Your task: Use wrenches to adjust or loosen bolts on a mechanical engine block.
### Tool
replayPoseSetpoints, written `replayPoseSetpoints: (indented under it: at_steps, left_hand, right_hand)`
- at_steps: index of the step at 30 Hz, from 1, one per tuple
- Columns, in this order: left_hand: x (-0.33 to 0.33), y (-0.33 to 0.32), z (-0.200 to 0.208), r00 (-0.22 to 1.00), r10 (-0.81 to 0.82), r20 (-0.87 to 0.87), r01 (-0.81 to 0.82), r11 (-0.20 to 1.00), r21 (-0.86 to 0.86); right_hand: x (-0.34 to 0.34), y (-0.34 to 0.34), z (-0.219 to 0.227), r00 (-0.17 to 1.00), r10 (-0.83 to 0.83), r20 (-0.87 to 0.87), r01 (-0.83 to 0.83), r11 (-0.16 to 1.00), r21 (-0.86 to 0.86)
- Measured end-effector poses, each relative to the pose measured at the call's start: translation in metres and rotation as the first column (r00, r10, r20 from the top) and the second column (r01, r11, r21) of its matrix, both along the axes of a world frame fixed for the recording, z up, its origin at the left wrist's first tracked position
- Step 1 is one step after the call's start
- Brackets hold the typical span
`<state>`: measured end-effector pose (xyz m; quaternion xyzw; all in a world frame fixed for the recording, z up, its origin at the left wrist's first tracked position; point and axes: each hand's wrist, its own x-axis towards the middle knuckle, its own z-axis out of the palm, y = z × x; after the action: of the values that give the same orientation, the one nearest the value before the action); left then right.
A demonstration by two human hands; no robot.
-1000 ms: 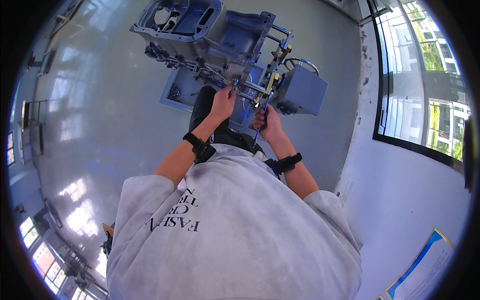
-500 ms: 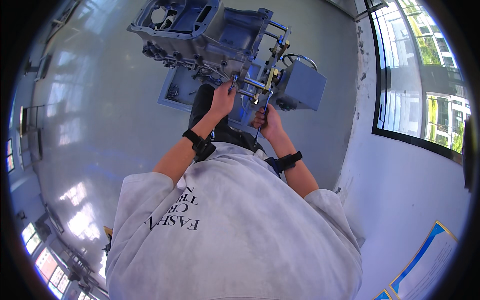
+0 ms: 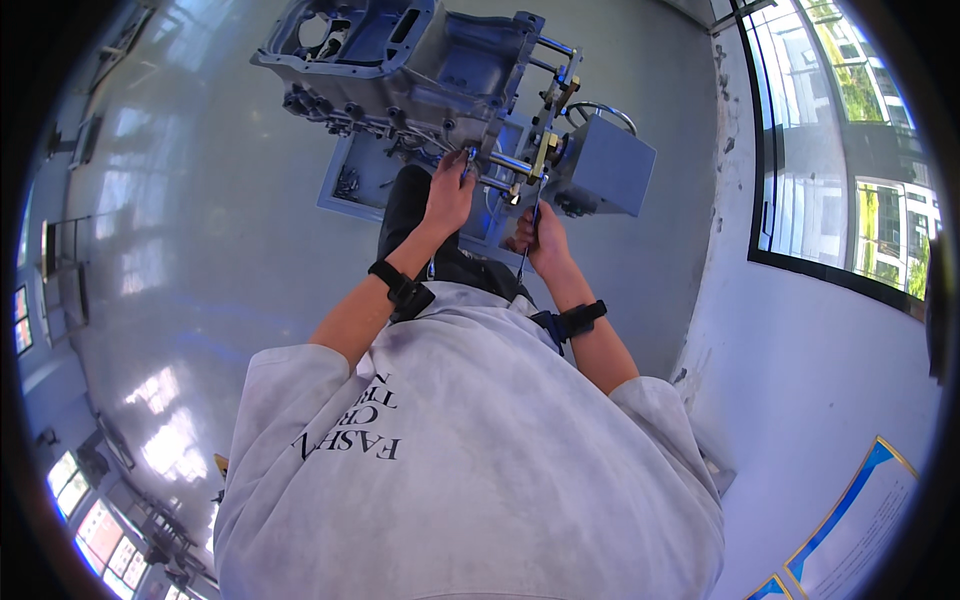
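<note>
My left hand is closed around a shiny metal wrench, its upper end beside the lower edge of the grey engine block. Part of that wrench is hidden behind my hand and wrist. In my closed right hand is a second long, thin wrench, held nearly upright. Its top reaches the brass-coloured bracket of the stand, though I cannot tell whether it touches. Steel rods join the block to this bracket, between and just above my hands.
Right of the bracket sits a grey gearbox housing with a handwheel behind it. Under the block is a grey tray holding small dark parts. A white wall with a window runs along the right.
My right hand and its wrench have shifted slightly up, and the wrench stands a little steeper. My left hand has moved slightly to the right, still at the block's lower edge.
</note>
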<state>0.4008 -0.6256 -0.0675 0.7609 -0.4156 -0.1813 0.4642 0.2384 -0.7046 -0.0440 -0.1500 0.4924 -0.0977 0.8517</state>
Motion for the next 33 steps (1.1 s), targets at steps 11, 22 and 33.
replayPoseSetpoints:
  at_steps: [11, 22, 33]
  left_hand:
    - [-0.008, -0.001, 0.024, 0.998, 0.059, -0.001, -0.059, 0.998, 0.026]
    - [-0.009, 0.0, 0.024, 0.998, 0.051, -0.041, -0.048, 0.997, 0.064]
    - [-0.013, -0.003, 0.028, 0.993, 0.102, 0.057, -0.108, 0.986, 0.125]
  right_hand:
    - [0.005, -0.015, -0.053, 0.988, 0.023, -0.15, -0.141, 0.504, -0.852]
    - [0.026, -0.006, -0.065, 0.99, -0.128, 0.054, 0.123, 0.629, -0.767]
    - [0.03, -0.011, -0.07, 0.973, -0.228, -0.023, 0.121, 0.595, -0.794]
